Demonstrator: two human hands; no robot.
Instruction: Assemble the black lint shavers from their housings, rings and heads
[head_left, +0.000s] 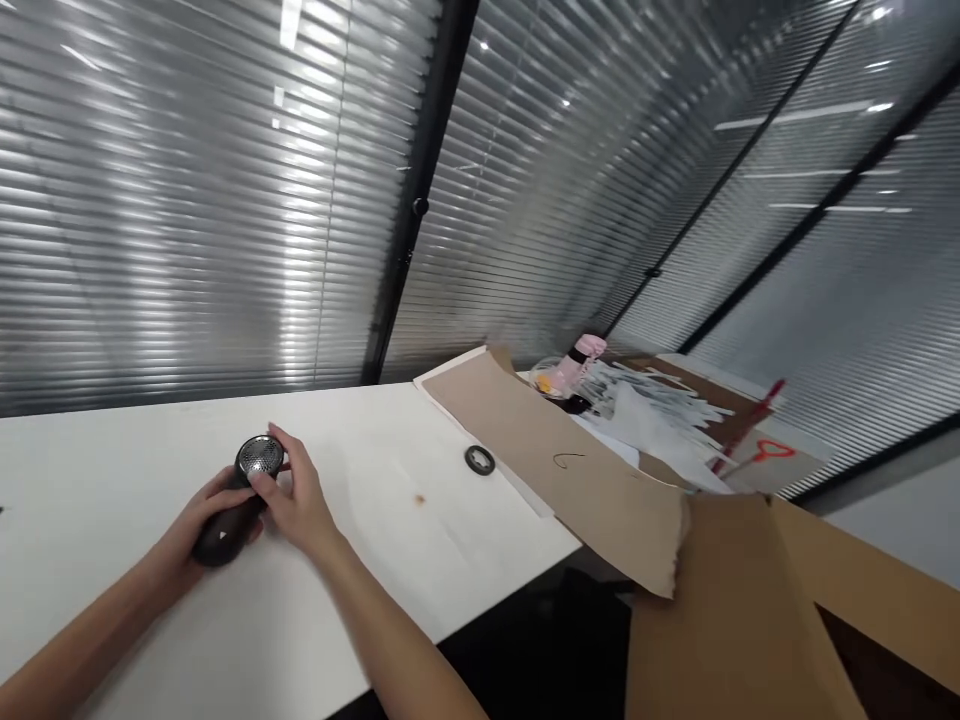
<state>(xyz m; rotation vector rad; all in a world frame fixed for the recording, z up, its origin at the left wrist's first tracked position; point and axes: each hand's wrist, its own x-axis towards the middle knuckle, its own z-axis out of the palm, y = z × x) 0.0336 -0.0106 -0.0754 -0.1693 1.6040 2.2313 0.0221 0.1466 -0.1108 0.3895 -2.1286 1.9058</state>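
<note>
A dark fabric shaver [223, 532] with a round, shiny perforated metal head is held tilted above the white table, its head pointing away from me. My left hand [196, 512] is closed around its handle from the left. On the other side, my right hand [300, 505] grips the head's rim, with the thumb at its near edge and the fingers reaching round the far side. A black ring with a notched opening [470, 460] lies flat on the table, to the right of both hands.
Brown cardboard [540, 440] lies over the table's right side, with a thin dark strand on it. Farther right are a pink item [571, 370], a heap of white strips [652, 400] and a large cardboard box [735, 600]. Blinds [187, 200] stand behind the white table [397, 560].
</note>
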